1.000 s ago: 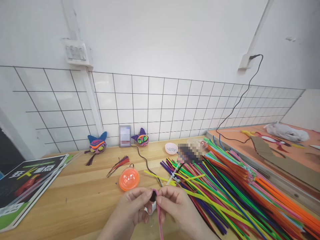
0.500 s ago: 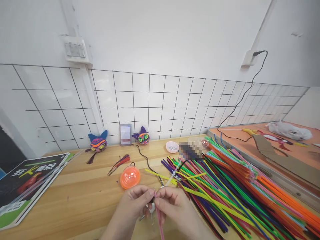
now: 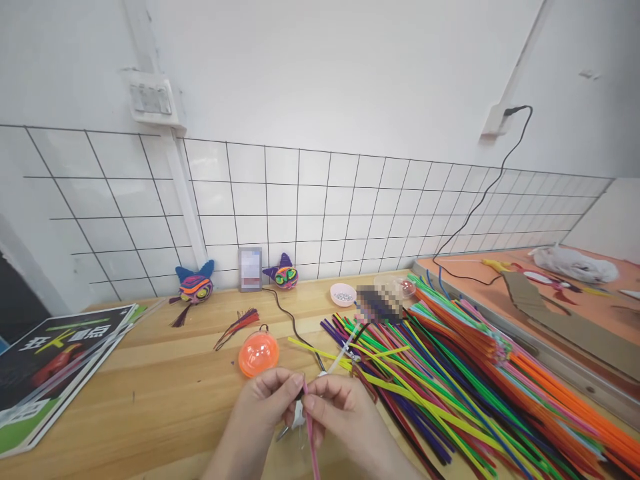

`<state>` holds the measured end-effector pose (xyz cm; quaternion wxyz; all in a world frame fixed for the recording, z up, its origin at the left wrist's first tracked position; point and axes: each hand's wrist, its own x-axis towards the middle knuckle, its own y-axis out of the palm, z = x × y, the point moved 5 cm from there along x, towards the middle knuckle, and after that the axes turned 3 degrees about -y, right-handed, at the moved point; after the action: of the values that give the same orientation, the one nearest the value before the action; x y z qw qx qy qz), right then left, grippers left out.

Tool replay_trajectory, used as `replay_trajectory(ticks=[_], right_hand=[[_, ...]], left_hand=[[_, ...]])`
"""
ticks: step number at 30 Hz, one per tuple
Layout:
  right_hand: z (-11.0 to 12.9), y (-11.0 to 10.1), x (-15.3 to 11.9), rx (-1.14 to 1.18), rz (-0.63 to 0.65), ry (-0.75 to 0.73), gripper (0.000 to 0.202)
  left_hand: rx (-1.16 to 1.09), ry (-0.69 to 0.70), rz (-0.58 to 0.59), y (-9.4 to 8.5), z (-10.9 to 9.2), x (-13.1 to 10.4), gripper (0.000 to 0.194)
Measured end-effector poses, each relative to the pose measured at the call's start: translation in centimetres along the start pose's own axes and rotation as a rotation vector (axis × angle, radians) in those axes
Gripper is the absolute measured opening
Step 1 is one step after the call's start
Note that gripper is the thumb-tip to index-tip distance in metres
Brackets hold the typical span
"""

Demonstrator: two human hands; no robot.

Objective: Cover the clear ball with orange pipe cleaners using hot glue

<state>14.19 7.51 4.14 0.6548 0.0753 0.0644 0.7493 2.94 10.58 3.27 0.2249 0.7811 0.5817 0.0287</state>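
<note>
In the head view both my hands meet low in the middle, fingertips almost touching. A pink pipe cleaner (image 3: pixel 311 443) hangs down from the pinched thumb and fingers of my right hand (image 3: pixel 345 403). My left hand (image 3: pixel 273 400) is closed at the pipe cleaner's upper end, around a small dark piece whose kind I cannot make out. Behind and below the fingers is a white glue gun (image 3: pixel 299 415), mostly hidden, with a translucent glue stick (image 3: pixel 344 348) reaching up and right. Left of it lies a shiny orange dome (image 3: pixel 259 355) with a dark loop.
Many coloured pipe cleaners (image 3: pixel 450 387) spread across the right side. At the back are a pink bowl of small silvery pieces (image 3: pixel 343 295) and two yarn-wrapped cat-eared ornaments (image 3: pixel 195 287). A magazine (image 3: pixel 60 373) lies left; a cord (image 3: pixel 287 307) crosses the wooden table. Cardboard (image 3: pixel 565 320) lies right.
The view has shifted very slightly, so things sit a little further left. Both hands keep their pinch on the pipe cleaner and the dark piece, with hardly any movement.
</note>
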Motion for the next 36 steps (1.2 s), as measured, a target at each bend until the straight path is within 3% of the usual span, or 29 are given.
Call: replay_trajectory(ticks=[12,22,36], right_hand=[[0.3,-0.2,0.0,-0.017,-0.034,0.005,0.043],[-0.1,-0.1,-0.1,-0.041,0.009,-0.053,0.041],[0.2,0.1,-0.2,-0.052,0.042,-0.001,0.046]], left_hand=[[-0.022,-0.072,0.061,1.3,-0.9,-1.1,0.039],[0.002,-0.062,0.039,0.4,-0.2,-0.7,0.027],[-0.05,-0.035,-0.018,0.4,-1.6,-1.4,0.024]])
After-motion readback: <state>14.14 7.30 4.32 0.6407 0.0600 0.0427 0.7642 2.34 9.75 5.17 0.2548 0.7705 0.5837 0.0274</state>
